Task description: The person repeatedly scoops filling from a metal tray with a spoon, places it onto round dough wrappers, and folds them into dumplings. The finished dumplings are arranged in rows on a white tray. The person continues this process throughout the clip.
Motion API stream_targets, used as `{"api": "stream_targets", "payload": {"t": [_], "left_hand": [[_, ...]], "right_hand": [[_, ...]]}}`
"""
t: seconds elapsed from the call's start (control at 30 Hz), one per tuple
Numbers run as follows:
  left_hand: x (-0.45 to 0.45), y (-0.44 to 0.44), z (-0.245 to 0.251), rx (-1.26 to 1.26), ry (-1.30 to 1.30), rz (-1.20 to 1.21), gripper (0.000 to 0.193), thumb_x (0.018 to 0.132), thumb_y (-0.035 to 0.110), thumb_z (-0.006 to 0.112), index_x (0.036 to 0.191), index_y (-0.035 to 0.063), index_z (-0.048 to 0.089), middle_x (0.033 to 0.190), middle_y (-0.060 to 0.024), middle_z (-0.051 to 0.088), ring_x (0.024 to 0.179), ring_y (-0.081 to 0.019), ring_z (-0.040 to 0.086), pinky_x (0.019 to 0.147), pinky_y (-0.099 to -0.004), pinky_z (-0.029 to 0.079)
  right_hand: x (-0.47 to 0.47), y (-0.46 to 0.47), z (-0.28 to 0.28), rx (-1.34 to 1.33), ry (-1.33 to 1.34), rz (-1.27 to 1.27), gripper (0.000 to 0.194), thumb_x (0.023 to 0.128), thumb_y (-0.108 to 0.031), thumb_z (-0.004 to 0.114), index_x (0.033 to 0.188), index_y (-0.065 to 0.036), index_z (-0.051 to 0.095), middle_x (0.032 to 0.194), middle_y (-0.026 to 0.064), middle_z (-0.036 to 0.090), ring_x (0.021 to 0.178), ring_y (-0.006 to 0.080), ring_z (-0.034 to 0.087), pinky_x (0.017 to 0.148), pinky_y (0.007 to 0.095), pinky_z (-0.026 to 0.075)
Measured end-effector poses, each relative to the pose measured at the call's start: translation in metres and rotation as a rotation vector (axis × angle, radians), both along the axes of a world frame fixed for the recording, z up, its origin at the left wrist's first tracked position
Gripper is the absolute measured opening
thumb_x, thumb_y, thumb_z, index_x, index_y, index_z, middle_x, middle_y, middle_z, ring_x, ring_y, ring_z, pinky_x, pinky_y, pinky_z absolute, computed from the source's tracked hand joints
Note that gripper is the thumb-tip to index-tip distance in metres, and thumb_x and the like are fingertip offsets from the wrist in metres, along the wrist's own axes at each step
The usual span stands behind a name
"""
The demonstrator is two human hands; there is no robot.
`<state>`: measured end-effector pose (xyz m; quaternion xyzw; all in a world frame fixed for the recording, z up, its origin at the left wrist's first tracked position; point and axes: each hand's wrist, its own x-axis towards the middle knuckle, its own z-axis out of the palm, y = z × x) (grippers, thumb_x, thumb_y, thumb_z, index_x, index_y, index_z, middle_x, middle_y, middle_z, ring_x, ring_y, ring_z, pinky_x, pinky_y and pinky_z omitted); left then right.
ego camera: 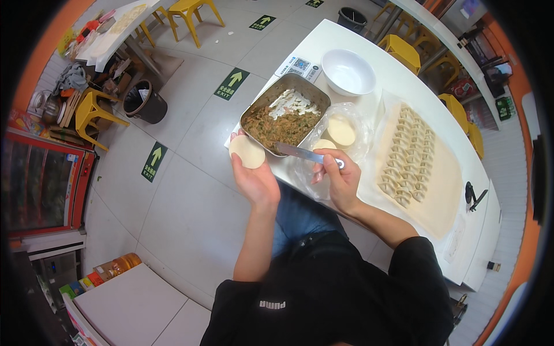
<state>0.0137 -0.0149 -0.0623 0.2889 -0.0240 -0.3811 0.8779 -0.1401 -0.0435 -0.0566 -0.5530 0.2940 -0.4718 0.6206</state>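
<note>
On the palm and fingers of my left hand (256,181) lies a round dough wrapper (247,152), flat and bare on top. My right hand (341,175) grips the white handle of a flat metal spatula or knife (303,152). Its blade tip touches the minced filling (281,123) at the near edge of a rectangular steel pan (321,88). White paste or fat lies over part of the filling. Beside the pan, an opened clear plastic bag (362,116) holds stacks of round wrappers (341,131), partly behind my right hand.
Rows of folded dumplings (407,155) sit on a floured sheet (446,203) at the right. A white bowl (348,72) stands behind the pan on the white table (322,39). A small black stand (474,197) is far right. Floor left holds a bin (145,104) and yellow stool (93,112).
</note>
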Motion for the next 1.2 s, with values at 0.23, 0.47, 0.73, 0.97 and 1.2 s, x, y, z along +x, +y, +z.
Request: {"api": "stream_targets", "payload": {"t": [0.23, 0.47, 0.73, 0.97, 1.2], "left_hand": [[0.002, 0.002, -0.002, -0.002, 0.005, -0.007, 0.052, 0.105, 0.027, 0.024, 0.149, -0.0003, 0.023, 0.151, -0.0147, 0.034, 0.142, -0.0262, 0.030, 0.118, -0.0413, 0.024], [0.009, 0.009, 0.007, 0.038, 0.006, 0.061, 0.048, 0.104, 0.024, 0.025, 0.145, -0.0020, 0.029, 0.144, -0.0170, 0.043, 0.138, -0.0268, 0.037, 0.117, -0.0421, 0.029], [0.029, 0.024, 0.028, -0.112, 0.092, -0.065, 0.051, 0.104, 0.025, 0.028, 0.145, -0.0051, 0.026, 0.148, -0.0212, 0.036, 0.140, -0.0312, 0.032, 0.117, -0.0429, 0.028], [0.037, 0.013, 0.042, -0.484, 0.599, -0.431, 0.057, 0.104, 0.027, 0.022, 0.147, -0.0090, 0.016, 0.152, -0.0285, 0.024, 0.143, -0.0402, 0.025, 0.118, -0.0533, 0.022], [0.032, 0.010, 0.052, -0.316, 0.343, -0.438, 0.062, 0.105, 0.034, 0.018, 0.149, -0.0091, 0.011, 0.154, -0.0279, 0.020, 0.144, -0.0402, 0.022, 0.118, -0.0535, 0.019]], "right_hand": [[0.012, -0.001, 0.000, 0.137, -0.092, -0.076, 0.026, 0.103, -0.017, 0.049, 0.114, 0.004, 0.060, 0.077, 0.0073, 0.060, 0.063, 0.0101, 0.055, 0.062, 0.0286, 0.055], [0.018, -0.016, 0.011, 0.273, -0.082, -0.079, 0.028, 0.102, -0.020, 0.051, 0.113, 0.004, 0.060, 0.078, 0.0071, 0.060, 0.063, 0.0102, 0.055, 0.059, 0.0295, 0.056], [0.023, -0.035, 0.031, 0.236, -0.174, -0.089, 0.030, 0.102, -0.021, 0.050, 0.116, 0.004, 0.060, 0.080, 0.0086, 0.061, 0.063, 0.0113, 0.057, 0.059, 0.0304, 0.056], [0.015, -0.015, 0.037, -0.436, 0.031, 0.003, 0.022, 0.095, -0.005, 0.055, 0.113, 0.005, 0.062, 0.084, 0.0092, 0.063, 0.064, 0.0171, 0.059, 0.059, 0.0293, 0.053], [0.004, -0.026, 0.030, -1.424, 0.350, 0.066, 0.039, 0.073, -0.001, 0.070, 0.111, -0.001, 0.067, 0.089, 0.0100, 0.061, 0.066, 0.0202, 0.061, 0.053, 0.0286, 0.050]]}}
